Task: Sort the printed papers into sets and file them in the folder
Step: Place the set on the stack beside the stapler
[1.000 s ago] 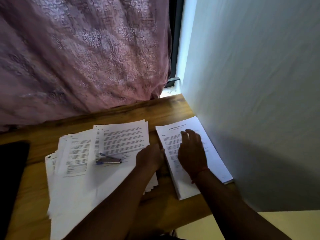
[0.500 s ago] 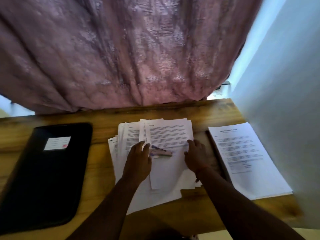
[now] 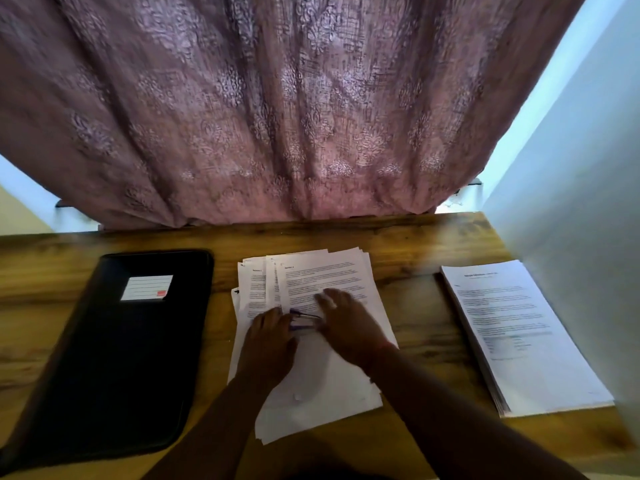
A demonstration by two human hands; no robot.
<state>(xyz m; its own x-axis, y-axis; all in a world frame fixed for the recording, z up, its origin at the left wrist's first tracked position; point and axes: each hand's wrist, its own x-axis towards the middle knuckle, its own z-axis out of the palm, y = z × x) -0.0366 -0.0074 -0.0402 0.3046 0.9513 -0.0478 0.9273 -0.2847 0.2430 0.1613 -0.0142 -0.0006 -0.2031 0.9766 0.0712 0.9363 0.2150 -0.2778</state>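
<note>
Paper is lying in two lots on the wooden desk (image 3: 398, 244), and I am taking the loose pile (image 3: 311, 375) as my landmark: thin white printed sheets, fanned and uneven at the edges. My left hand (image 3: 268, 344) is resting flat on the pile's left part with relaxed fingers. My right hand (image 3: 349, 327) is lying palm down on its top sheet, fingers spread straight. Between both hands a small purple stapler (image 3: 304, 322) is sitting on the pile; I cannot tell whether either hand is touching it. Well right of the pile, one squared stack (image 3: 519, 337) is sitting tidy against the pale wall (image 3: 571, 202). Left of the pile, one black folder (image 3: 114, 358) with rounded corners and a white label (image 3: 147, 287) is lying closed. Behind the pile, one mauve patterned curtain (image 3: 277, 98) is hanging.
</note>
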